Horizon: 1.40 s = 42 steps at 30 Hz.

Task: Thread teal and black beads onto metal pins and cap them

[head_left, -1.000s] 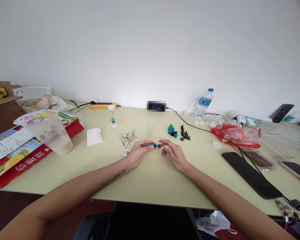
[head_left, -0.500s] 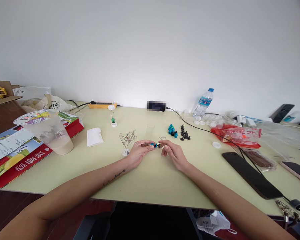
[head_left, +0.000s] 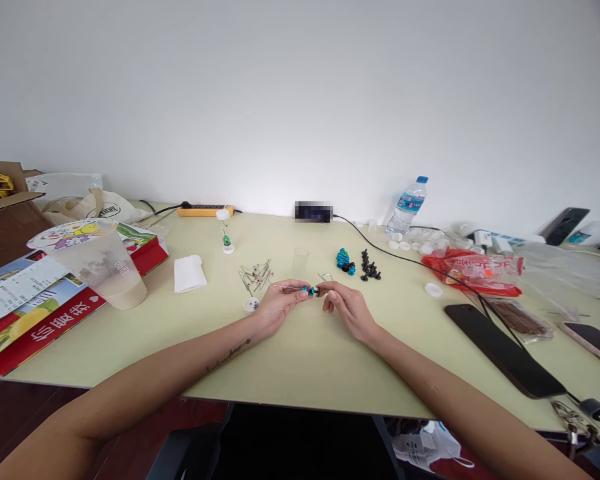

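Observation:
My left hand [head_left: 279, 305] is closed on a small blue and black part [head_left: 311, 291], pinched between thumb and fingers, with thin metal wire beside it. My right hand [head_left: 344, 304] touches the black end of that part with its fingertips; the fingers are curled together. Behind my hands stands a clear cylinder [head_left: 301, 258]. Bent metal wires [head_left: 256, 275] lie in a loose pile to the left, beside a white cap [head_left: 251, 305] with small bits in it. Blue parts [head_left: 345, 260] and black parts [head_left: 369, 267] are grouped to the right.
A drink cup [head_left: 100, 267] and red box [head_left: 80, 313] are at left, near folded white paper [head_left: 190, 274]. A small capped tube [head_left: 225, 233] stands at the back. To the right are a water bottle [head_left: 407, 207], red packet [head_left: 475, 270], cable and black phone [head_left: 503, 347].

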### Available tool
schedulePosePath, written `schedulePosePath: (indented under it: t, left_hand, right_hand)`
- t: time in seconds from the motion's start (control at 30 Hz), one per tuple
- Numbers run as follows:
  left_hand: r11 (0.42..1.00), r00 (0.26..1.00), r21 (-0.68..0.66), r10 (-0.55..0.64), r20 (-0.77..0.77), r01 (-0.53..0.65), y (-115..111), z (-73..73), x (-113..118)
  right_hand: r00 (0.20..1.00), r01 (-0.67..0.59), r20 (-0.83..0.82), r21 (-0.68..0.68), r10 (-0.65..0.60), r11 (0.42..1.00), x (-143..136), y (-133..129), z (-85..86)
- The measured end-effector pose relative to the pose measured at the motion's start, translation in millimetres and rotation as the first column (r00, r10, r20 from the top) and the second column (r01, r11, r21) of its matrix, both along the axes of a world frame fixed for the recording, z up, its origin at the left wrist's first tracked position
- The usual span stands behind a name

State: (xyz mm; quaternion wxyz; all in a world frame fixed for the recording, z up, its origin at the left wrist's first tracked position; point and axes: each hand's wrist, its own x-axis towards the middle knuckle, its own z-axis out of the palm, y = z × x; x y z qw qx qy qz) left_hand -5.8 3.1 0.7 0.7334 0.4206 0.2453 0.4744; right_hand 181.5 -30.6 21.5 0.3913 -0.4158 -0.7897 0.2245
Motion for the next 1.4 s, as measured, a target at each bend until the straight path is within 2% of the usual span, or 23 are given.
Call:
schedulePosePath:
  t: [1.4]
  left_hand:
    - [1.000,1.000,0.016,-0.009,0.003,0.009,0.8,-0.8,0.2]
  right_hand:
    - [1.000,0.000,0.011,-0.014,0.000,1.000,-1.0,0.1,-0.4]
